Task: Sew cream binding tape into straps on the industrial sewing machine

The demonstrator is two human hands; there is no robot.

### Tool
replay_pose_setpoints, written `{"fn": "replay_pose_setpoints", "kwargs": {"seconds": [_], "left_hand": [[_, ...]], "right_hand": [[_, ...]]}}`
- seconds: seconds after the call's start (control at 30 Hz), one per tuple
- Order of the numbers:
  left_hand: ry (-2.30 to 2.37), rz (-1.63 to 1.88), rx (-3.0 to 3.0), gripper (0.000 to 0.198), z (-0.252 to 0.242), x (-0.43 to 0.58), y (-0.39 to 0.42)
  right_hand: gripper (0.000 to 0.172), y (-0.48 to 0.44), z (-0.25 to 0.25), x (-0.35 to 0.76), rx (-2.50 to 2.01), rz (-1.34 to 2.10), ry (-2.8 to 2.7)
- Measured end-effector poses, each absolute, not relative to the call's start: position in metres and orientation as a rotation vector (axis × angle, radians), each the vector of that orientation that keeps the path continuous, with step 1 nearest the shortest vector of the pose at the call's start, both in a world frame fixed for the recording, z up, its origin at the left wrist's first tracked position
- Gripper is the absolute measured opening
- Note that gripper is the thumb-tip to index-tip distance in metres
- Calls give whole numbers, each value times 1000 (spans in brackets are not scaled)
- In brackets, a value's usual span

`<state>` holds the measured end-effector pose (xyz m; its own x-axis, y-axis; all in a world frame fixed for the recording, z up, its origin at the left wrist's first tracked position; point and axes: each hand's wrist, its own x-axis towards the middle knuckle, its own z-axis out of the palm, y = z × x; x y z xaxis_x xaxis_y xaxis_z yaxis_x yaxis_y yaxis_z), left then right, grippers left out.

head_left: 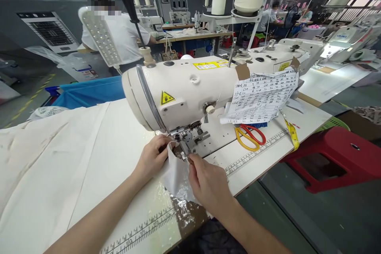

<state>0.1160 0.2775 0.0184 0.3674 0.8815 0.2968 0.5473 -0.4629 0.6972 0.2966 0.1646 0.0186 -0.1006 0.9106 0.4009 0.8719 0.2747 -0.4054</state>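
Observation:
A cream industrial sewing machine (190,87) stands across the white table (256,162). A small white piece of fabric (175,174) lies under its presser foot (183,146). My left hand (153,156) rests on the fabric's left edge just beside the foot, fingers curled and pinching it. My right hand (208,184) pinches the fabric's near edge right at the foot, thumb and forefinger pressed together.
Large cream cloth (50,158) covers the table's left. Scissors with yellow and red handles (250,137) lie right of the needle, under a taped paper sheet (262,95). A yellow tape measure (293,135) hangs off the edge. A red stool (336,158) stands right. A person in white (119,35) works behind.

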Motion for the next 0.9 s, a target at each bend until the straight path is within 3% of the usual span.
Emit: {"fn": "replay_pose_setpoints", "kwargs": {"seconds": [0.9], "left_hand": [[1230,890,2227,28,15,115,281]], "right_hand": [[30,165,22,296,-1590,137,-1989]]}}
